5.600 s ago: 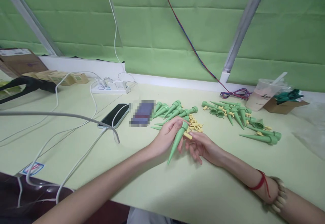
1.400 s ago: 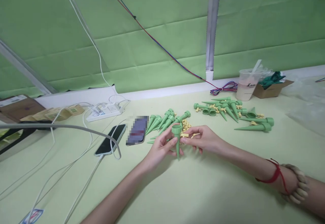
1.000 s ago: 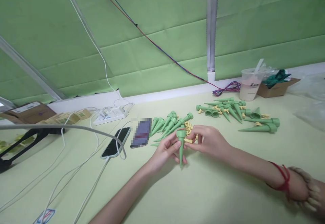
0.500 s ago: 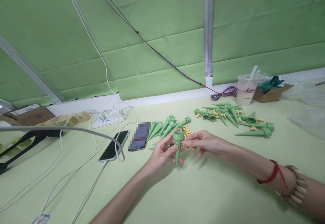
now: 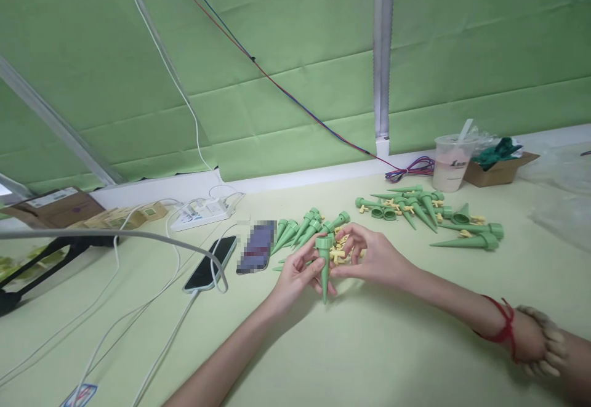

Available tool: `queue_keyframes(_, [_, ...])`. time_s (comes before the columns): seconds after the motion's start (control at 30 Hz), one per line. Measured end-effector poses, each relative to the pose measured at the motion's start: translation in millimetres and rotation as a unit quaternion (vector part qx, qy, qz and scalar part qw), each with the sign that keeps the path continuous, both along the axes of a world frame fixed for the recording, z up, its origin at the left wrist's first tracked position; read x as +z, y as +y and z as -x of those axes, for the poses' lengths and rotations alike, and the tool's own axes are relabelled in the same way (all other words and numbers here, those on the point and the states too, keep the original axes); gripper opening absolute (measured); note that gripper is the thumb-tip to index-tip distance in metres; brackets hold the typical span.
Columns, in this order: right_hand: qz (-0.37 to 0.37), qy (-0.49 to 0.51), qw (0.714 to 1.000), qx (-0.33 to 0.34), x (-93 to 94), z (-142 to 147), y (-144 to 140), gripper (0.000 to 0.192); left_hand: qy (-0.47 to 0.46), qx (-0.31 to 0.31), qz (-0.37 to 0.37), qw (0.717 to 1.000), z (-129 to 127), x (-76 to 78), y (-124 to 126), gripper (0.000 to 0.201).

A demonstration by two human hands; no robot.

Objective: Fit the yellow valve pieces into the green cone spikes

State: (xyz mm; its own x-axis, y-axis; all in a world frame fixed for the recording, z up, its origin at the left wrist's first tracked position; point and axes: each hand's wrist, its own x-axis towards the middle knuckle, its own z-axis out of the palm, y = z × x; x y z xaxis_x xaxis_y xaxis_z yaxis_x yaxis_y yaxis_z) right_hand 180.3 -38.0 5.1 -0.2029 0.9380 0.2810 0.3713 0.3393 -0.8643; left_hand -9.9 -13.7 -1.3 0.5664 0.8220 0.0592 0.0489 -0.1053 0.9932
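Note:
My left hand (image 5: 300, 274) is closed around a green watering spike (image 5: 324, 265), which stands upright with its tip down and its collared cap on top. Just right of it, my right hand (image 5: 369, 256) has thumb and fingers apart. A yellow T-shaped valve (image 5: 338, 256) shows between those fingers, close against the spike; I cannot tell whether it is fixed in it or lies behind. Behind the hands is a partly hidden pile of small yellow valves (image 5: 342, 244). More green spikes (image 5: 308, 228) lie just left of that pile.
Another heap of green spikes (image 5: 420, 204), some with yellow valves, lies at the back right. Beyond it stand a drink cup (image 5: 450, 164) and a small cardboard box (image 5: 496, 173). To the left are two phones (image 5: 210, 265), a power strip (image 5: 203, 213) and loose white cables (image 5: 170, 327).
My right thumb and fingers have spread apart from their pinch beside the spike, and a yellow valve now shows between them. My left hand keeps the spike upright in nearly the same place.

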Motion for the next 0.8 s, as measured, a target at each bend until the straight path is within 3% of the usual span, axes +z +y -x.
queue_keyframes(0.07, [0.137,0.055,0.989,0.022,4.2,2.2,0.4,0.043,0.004,0.002,-0.006,1.0,0.1,0.1,0.2,0.067])
queue_keyframes(0.13, [0.217,0.091,0.971,0.051,7.2,5.2,-0.4,0.037,0.014,0.007,-0.01,1.0,-0.1,0.5,0.1,0.068])
queue_keyframes(0.27, [0.222,0.134,0.965,0.044,6.1,9.6,-2.9,0.029,0.019,0.001,-0.013,1.0,-0.7,1.7,-0.6,0.066])
queue_keyframes(0.33, [0.151,0.113,0.981,0.033,2.8,8.8,-3.4,0.025,0.021,-0.008,-0.013,1.0,-0.7,2.8,-1.1,0.065])
queue_keyframes(0.43, [-0.063,-0.011,0.998,0.003,-2.6,3.5,-3.1,0.014,0.026,-0.019,-0.011,0.999,-0.2,4.6,-2.3,0.063])
queue_keyframes(0.5, [-0.208,-0.118,0.971,-0.019,-5.5,-0.4,-2.6,0.015,0.028,-0.023,-0.011,0.999,-0.1,5.5,-3.3,0.062])
queue_keyframes(0.57, [-0.274,-0.182,0.944,-0.037,-6.9,-2.8,-2.1,0.015,0.029,-0.028,-0.011,0.999,-0.1,5.8,-4.0,0.06])
queue_keyframes(0.6, [-0.266,-0.186,0.945,-0.045,-6.9,-3.1,-1.8,0.012,0.028,-0.03,-0.01,0.999,-0.1,5.8,-4.1,0.06])
queue_keyframes(0.67, [-0.173,-0.147,0.973,-0.047,-4.7,-2.6,-0.9,0.006,0.023,-0.029,-0.009,0.999,0.1,5.3,-3.8,0.061])
queue_keyframes(0.73, [-0.008,-0.064,0.998,-0.011,-0.3,-1.5,0.3,0.021,0.018,-0.018,-0.011,1.0,0.6,4.7,-2.9,0.063])
queue_keyframes(0.8, [0.146,0.033,0.988,0.048,4.7,-0.6,1.0,0.032,0.017,-0.007,-0.015,1.0,1.5,4.2,-1.7,0.063])
